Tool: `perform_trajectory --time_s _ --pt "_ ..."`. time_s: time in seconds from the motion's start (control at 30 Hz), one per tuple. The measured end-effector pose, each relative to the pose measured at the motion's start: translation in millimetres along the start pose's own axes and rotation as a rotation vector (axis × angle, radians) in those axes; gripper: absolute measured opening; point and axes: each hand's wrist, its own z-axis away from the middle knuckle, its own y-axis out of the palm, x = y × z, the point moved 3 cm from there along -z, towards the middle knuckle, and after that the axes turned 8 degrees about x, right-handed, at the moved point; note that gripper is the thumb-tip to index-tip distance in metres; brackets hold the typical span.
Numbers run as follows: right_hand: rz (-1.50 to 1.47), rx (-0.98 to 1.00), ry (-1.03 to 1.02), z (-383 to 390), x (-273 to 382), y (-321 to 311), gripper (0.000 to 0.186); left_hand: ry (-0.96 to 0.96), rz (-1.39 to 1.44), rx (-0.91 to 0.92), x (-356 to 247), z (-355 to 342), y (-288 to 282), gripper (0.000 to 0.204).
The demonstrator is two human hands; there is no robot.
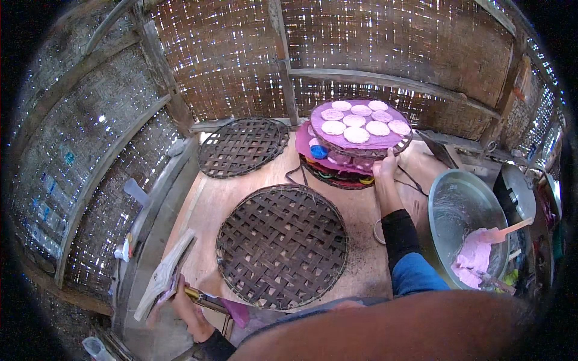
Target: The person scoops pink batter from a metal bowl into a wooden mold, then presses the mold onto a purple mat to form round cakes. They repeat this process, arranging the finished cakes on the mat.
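Observation:
My right hand [385, 171] grips the near rim of a round woven tray [404, 147] at the back right. A pink sheet [325, 135] lines that tray, with several pale round cakes [356, 135] laid flat on it. Below it are more trays [337, 178] and a blue round thing [318, 152]. At the lower left, my left hand [188, 310] is closed around a weathered piece of wood [168, 271]; some of its fingers are hidden. Between my arms lies a bare round woven tray [283, 246].
Another woven tray [244, 147] lies at the back left of the wooden table [370, 240]. On the right stands a large metal basin [442, 210] with pink paste [472, 256] and a spatula [512, 227]. Woven walls [385, 42] close in the back and left.

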Motion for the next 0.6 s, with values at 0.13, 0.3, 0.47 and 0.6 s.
perform_trajectory --time_s 0.13,0.3,0.47,0.6 --pt "0.019 -0.012 0.015 -5.4 -19.5 -5.6 0.032 0.000 -0.011 -0.031 20.0 -13.6 4.1 0.020" --pt "0.034 -0.028 0.067 13.2 -38.1 -1.5 0.033 -0.003 0.071 -0.035 18.1 -0.3 18.7 0.023" --pt "0.110 -0.005 0.170 9.4 -50.2 -17.3 0.034 0.063 0.134 -0.049 13.1 5.6 21.5 0.025" --pt "0.184 0.104 0.277 2.3 -43.4 -16.4 0.038 0.081 0.174 -0.045 21.0 -1.7 16.5 0.025"
